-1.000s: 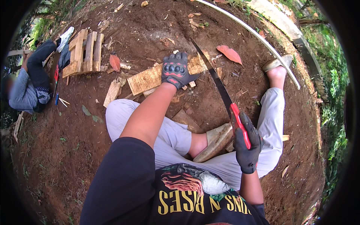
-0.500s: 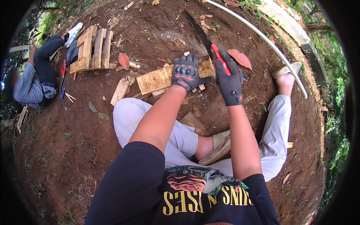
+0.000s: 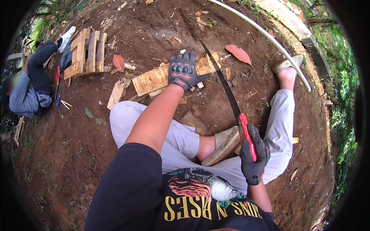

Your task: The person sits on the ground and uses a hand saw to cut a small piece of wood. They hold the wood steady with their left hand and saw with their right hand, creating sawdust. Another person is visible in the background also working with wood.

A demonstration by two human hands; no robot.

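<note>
My left hand (image 3: 183, 72), in a black glove with red trim, bears down on a rough wooden plank (image 3: 151, 81). Its fingers reach over the plank's far edge and the thumb sticks out to the right. Close to my lap, my right hand (image 3: 254, 156), gloved too, is closed around the red handle of a handsaw (image 3: 227, 90). The dark blade points up and away to the left, and its far part passes over or beside the plank's right end. Whether the blade touches the wood I cannot tell. Smaller wood pieces (image 3: 155, 92) lie under and beside the plank.
At the left, another person (image 3: 29, 94) sits beside a slatted wooden piece (image 3: 89, 54) and a red-handled tool (image 3: 58, 79). A long pale strip (image 3: 266, 34) curves across the right side. Reddish leaves (image 3: 239, 54) and a flat board (image 3: 194, 122) lie on the soil near my legs.
My right hand has drawn the saw back toward my body, down and to the right, from beside the plank's end. My left hand stays on the plank. The view has shifted slightly.
</note>
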